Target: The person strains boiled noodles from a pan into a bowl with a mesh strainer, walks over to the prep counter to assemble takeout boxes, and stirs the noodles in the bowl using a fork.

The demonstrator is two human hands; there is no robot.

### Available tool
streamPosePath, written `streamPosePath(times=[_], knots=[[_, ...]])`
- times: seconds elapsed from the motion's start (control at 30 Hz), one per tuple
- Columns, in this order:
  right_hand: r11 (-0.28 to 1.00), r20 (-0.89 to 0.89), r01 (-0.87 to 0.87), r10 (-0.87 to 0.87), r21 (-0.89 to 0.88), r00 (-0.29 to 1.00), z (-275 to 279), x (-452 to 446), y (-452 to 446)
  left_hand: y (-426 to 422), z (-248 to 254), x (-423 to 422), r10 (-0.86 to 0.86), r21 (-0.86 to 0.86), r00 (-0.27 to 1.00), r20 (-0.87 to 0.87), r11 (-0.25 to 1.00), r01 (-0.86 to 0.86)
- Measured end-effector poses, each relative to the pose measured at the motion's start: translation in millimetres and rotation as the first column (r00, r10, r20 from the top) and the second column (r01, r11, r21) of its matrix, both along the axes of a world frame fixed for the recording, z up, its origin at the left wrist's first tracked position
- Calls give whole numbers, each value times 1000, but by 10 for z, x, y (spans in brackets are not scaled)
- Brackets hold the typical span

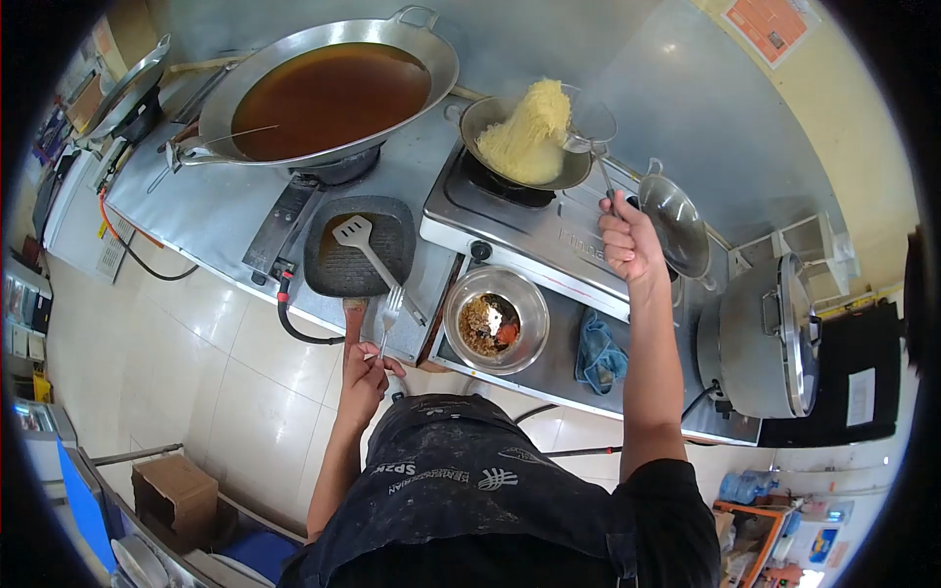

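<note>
My right hand (630, 235) is closed round the handle of a strainer (591, 125), whose basket is over a small wok (529, 179) on the gas stove. A heap of yellow noodles (529, 122) rises from the wok beside the strainer. My left hand (366, 377) holds a metal fork (390, 314), tines upward, near the wooden handle of a square grill pan (343, 279). A slotted spatula (377, 257) lies in that pan. Below the stove front, a steel bowl (532, 343) contains brown bits, white powder and something red.
A large wok (431, 78) of reddish-brown liquid stands at the back left. A second wok (676, 225) and a big lidded pot (745, 333) are on the right. A blue cloth (598, 353) lies beside the bowl. Black hoses run along the counter's front.
</note>
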State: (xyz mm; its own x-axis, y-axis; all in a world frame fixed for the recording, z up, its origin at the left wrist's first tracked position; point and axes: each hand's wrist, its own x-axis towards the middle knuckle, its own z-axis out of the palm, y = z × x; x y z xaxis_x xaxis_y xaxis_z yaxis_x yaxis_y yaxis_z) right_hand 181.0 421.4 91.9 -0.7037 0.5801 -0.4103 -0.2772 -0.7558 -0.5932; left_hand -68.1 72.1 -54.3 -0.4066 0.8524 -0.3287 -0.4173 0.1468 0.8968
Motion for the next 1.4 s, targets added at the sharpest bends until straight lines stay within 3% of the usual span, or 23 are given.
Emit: streamPosePath(times=[0.63,0.83,1.03,1.3,1.4], knots=[[988,-153,97,-77,124,985,1016,-172,-217,-115,47,-379,-147,51,989,2,988,147],[981,-37,168,-165,99,986,930,-289,-321,-204,-62,-552,-196,39,981,0,980,196],[983,-49,176,-174,58,984,857,-359,-365,-440,16,-686,-89,-6,995,-34,996,89],[989,-159,116,-101,92,982,1377,-309,-269,-1169,77,-604,180,-145,982,-62,971,-187],[983,-114,123,-108,136,988,1459,-306,-261,-1530,154,-569,232,-165,969,-82,956,-243]])
